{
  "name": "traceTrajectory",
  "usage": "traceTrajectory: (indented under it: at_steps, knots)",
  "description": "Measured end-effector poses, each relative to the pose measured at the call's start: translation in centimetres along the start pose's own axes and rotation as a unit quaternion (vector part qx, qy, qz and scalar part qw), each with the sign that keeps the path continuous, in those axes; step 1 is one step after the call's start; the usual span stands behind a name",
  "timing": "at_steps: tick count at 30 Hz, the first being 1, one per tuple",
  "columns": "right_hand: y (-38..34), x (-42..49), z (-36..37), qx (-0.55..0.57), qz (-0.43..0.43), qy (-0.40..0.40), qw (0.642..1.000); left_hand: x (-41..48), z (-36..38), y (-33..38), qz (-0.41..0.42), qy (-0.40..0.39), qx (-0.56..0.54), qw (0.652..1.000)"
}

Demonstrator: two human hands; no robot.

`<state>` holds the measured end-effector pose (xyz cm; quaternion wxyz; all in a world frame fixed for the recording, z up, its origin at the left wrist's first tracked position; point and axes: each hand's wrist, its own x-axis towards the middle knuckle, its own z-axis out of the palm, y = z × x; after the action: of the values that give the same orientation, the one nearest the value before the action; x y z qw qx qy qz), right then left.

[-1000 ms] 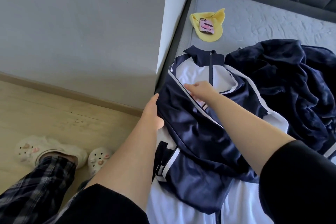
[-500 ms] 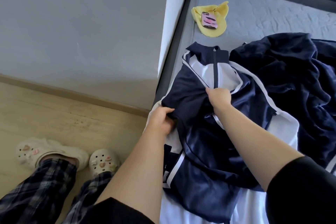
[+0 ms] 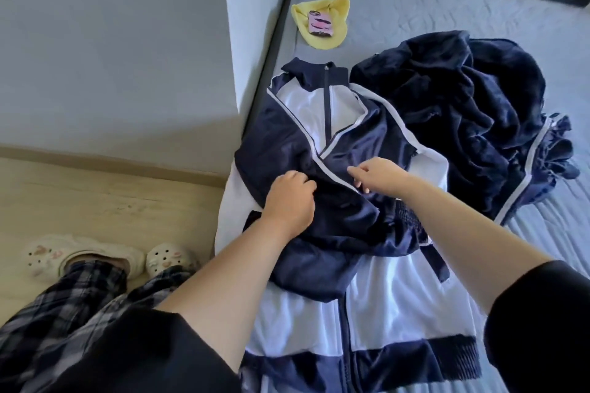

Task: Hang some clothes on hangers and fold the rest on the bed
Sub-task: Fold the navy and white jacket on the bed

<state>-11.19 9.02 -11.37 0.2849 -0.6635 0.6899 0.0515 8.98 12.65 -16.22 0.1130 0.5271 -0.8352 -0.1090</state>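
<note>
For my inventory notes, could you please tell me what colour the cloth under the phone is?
The cloth is yellow; the head view shows it.

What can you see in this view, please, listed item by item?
track jacket: one, navy and white, flat on the bed's near left part, navy sleeves folded across its front
fleece garment: one, dark navy, crumpled heap to the right of the jacket
cloth: one, yellow, near the bed's far left corner
phone: one, pink case, lying on the cloth
bed: one, grey sheet, dark headboard
floor: light wood, left of the bed
clogs: two, white, worn, on the floor
trousers: dark plaid, bottom left
left hand: grips the jacket's navy sleeve
right hand: pinches the sleeve's white-striped edge
</note>
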Motion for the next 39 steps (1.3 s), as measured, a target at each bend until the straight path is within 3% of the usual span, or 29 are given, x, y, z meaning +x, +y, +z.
traceTrajectory:
  at_steps: [4,6,10,14,16,21,25,26,28,30,33,35,37,39]
  knots:
    - [2.3,-4.4,-0.5,-0.099,-0.015,-0.140,0.985,-2.1,2.3,3.9,-0.010,-0.103,0.027,0.994]
    - [3.4,-6.4,-0.4,-0.121,-0.029,-0.163,0.979,-2.6,2.6,5.0,0.004,-0.125,0.007,0.992]
    - [4.8,-9.3,0.6,-0.134,-0.031,-0.147,0.980,-3.5,2.7,6.1,0.040,-0.182,-0.018,0.982]
    - [5.2,-11.8,1.2,-0.164,-0.039,-0.019,0.986,-4.7,3.0,7.4,0.082,-0.203,-0.030,0.975]
    - [5.3,-13.1,0.6,-0.171,-0.037,-0.014,0.985,-5.1,3.2,8.2,0.099,-0.198,-0.037,0.974]
    - [4.9,-15.7,0.8,-0.159,-0.007,-0.209,0.965,-5.8,3.8,10.2,0.121,-0.191,-0.018,0.974]
    - [4.1,-14.9,0.4,-0.095,-0.001,-0.269,0.958,-6.1,3.6,10.4,0.144,-0.229,0.011,0.963]
    - [4.2,-14.2,0.6,-0.039,0.002,-0.246,0.968,-6.2,3.5,10.3,0.156,-0.228,0.027,0.961]
    - [4.8,-12.2,1.5,0.028,0.018,-0.108,0.994,-6.2,3.1,9.9,0.186,-0.202,0.057,0.960]
    - [5.4,-10.6,2.7,-0.016,0.038,0.003,0.999,-6.3,2.9,9.8,0.218,-0.164,0.075,0.959]
    - [6.5,-9.3,4.1,-0.006,0.059,0.006,0.998,-6.5,2.8,10.1,0.247,-0.152,0.096,0.952]
    - [7.7,-9.0,4.4,0.104,0.101,0.093,0.985,-6.8,3.0,10.4,0.256,-0.161,0.111,0.947]
    - [8.8,-9.2,4.5,0.143,0.134,0.172,0.965,-7.0,3.2,10.8,0.273,-0.158,0.132,0.940]
    - [9.2,-9.6,4.5,0.103,0.125,0.130,0.978,-7.2,3.1,11.4,0.279,-0.150,0.143,0.938]
